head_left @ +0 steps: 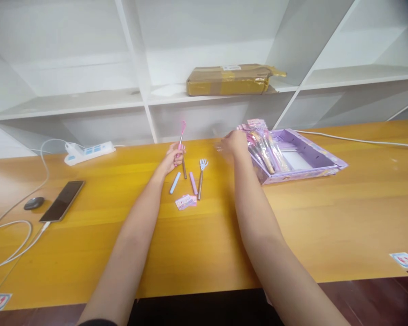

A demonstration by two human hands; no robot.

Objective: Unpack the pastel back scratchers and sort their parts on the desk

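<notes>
My left hand [174,158] is closed around a pink back scratcher [182,134], its small claw pointing up. A metal rod [185,170] shows just below that hand; whether it belongs to the same scratcher I cannot tell. My right hand [235,142], smeared by motion, has its fingers closed on a clear plastic wrapper [219,147] beside the purple box. Between the hands lie a back scratcher with a pale blue claw [203,165], a blue tube [175,183], a purple tube [193,183] and small printed cards [184,202].
The purple display box [318,171] at right holds several bagged back scratchers [267,151]. A taped carton [227,80] rests on the shelf behind. At left are a power strip [90,154], a phone [63,201] on a cable and a black oval object [34,203].
</notes>
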